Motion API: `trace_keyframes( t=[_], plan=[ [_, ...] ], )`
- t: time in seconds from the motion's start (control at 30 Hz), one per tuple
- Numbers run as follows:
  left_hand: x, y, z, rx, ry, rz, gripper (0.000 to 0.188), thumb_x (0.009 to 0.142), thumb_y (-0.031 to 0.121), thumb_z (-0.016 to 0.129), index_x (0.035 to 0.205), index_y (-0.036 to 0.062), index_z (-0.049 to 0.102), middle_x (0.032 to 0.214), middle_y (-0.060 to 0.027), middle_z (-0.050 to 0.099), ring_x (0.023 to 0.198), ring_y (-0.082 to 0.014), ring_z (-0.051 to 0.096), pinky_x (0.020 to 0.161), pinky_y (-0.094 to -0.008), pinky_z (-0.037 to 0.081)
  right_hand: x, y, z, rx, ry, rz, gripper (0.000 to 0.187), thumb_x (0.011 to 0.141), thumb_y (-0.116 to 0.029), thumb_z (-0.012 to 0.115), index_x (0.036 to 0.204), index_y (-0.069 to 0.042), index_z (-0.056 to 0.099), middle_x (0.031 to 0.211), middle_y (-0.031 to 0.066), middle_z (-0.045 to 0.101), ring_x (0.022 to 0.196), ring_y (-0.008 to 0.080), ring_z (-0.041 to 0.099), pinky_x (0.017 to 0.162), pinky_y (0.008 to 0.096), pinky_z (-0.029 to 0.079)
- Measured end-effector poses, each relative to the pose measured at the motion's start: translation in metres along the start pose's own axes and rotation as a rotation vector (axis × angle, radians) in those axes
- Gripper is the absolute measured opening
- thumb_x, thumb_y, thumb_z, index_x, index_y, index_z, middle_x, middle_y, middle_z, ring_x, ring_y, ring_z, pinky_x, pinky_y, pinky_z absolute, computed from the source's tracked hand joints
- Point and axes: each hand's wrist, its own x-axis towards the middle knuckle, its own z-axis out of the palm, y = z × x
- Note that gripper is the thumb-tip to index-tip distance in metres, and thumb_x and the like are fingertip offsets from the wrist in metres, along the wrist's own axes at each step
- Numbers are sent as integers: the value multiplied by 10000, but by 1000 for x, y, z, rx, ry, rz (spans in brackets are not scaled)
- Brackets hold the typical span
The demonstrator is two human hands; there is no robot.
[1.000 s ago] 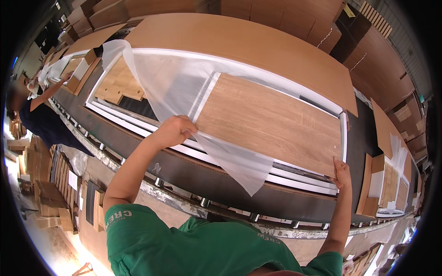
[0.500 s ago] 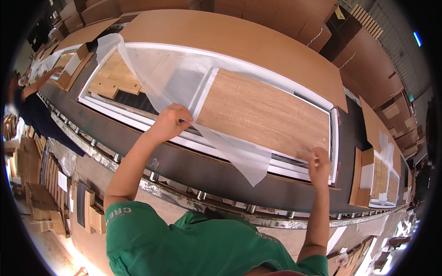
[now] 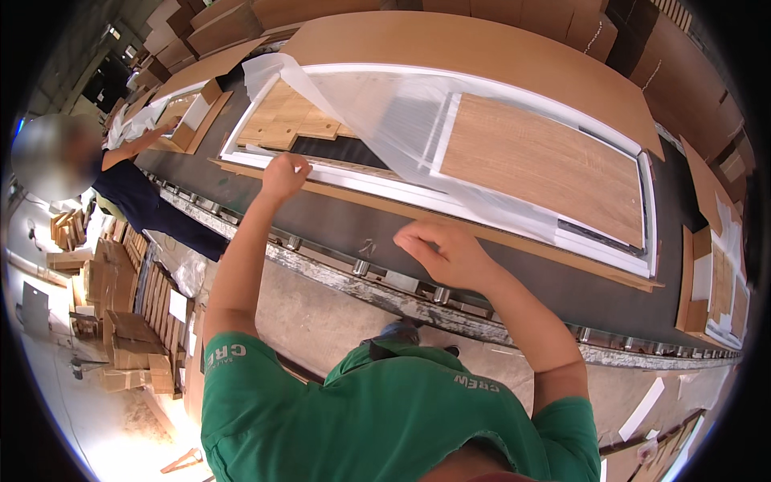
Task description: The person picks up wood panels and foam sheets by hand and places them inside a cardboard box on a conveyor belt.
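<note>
My left hand is closed, fingers curled, by the near left rim of a long shallow cardboard box. What those fingers hold, if anything, is hidden. In front of the box's middle, my right hand hovers over the dark belt, thumb apart from the fingers, nothing visible in it. Inside the box lie a white frame, a wood-grain panel on the right and light wooden boards on the left. A translucent foam sheet drapes diagonally across the middle and along the near rim.
The box rests on a dark conveyor belt with a worn metal edge and rollers. Its cardboard flap spreads out behind. More opened boxes stand left and right, one box at the right. A co-worker reaches into the left one.
The view has shifted left. My left hand has left the foam sheet's edge and moved left along the box. My right hand has come from the box's right end toward its middle.
</note>
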Motion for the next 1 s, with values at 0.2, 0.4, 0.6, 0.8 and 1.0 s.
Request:
trace_keyframes(
  t=[0.2, 0.4, 0.6, 0.8, 1.0],
  plan=[
    [75, -102, 19, -178, -136, -114, 212, 769, 237, 647, 909, 87, 698, 827, -159, 669, 853, -315, 642, 773, -391, 500, 132, 59, 66, -403, -153, 26, 205, 882, -168, 490, 811, -24, 617, 825, 183, 624, 765, 361, 580, 707, 440, 446],
    [112, -123, 55, 2, -185, 373, 528, 734, 243, 733, 1209, 111, 545, 1103, -158, 570, 1038, -337, 550, 861, -380, 458, 245, 119, 80, -1078, -468, 665, 289, 816, -128, 518, 996, 83, 599, 1040, 233, 611, 1073, 346, 538, 898, 465, 422],
    [151, -144, 80, 29, -235, 614, 717, 709, 550, 690, 1267, 150, 486, 1282, -135, 457, 1202, -298, 421, 989, -467, 324, 251, 168, 69, -1027, 9, 718, 778, 832, -376, 610, 1360, 80, 266, 1359, 306, 357, 1247, 437, 355, 1055, 440, 289],
    [177, -141, 82, 116, -133, 797, 695, 730, 601, 625, 1226, 125, 519, 1252, -174, 484, 1132, -364, 471, 909, -477, 392, 280, 190, 96, -906, 302, 740, 911, 781, -450, 630, 1390, 81, 209, 1376, 315, 325, 1315, 437, 233, 1100, 447, 176],
    [169, -152, 97, 131, 96, 1140, 443, 834, 449, 581, 1105, 99, 567, 1100, -124, 588, 901, -280, 587, 680, -331, 508, 302, 159, 89, -518, 573, 926, 706, 784, -302, 639, 1297, 92, 356, 1341, 338, 356, 1299, 421, 293, 1023, 454, 314]
  ],
)
